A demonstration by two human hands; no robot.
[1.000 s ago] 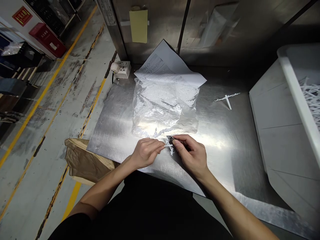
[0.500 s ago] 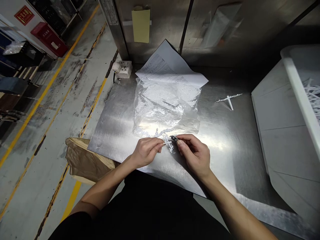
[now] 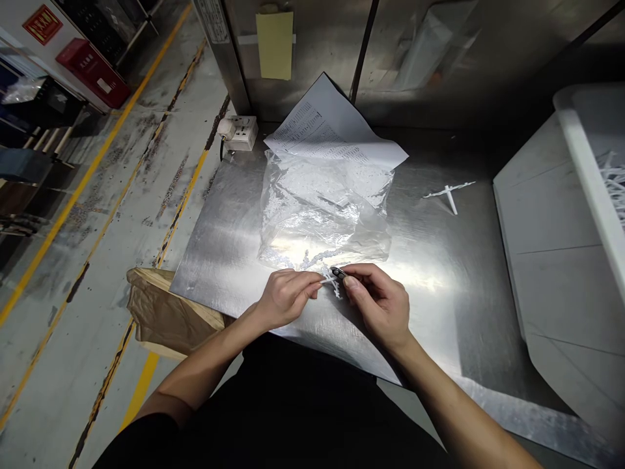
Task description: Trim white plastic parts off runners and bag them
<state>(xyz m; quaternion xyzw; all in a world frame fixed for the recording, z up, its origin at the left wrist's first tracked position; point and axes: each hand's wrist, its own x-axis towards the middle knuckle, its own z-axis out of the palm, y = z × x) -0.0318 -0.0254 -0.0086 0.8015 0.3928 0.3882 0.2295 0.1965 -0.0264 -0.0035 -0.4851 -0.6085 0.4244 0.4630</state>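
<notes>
- The left hand [image 3: 288, 298] pinched the stem of a small white branched piece [image 3: 330, 280] between thumb and fingers, by the near edge of a clear plastic bag [image 3: 322, 215] on the steel table [image 3: 219, 241]
- The right hand [image 3: 381, 303] grasped a small dark metal tool [image 3: 336, 271], its tip pointed at the branches
- Half a second earlier the tool sat slightly farther right; it had since come back in toward the piece, though whether it touched was too small to tell
- Neither hand had let go, so work on this piece seemed still under way
- A second white piece [image 3: 450, 195] lay where it had been, between the bag and the white bin [image 3: 551, 195]
</notes>
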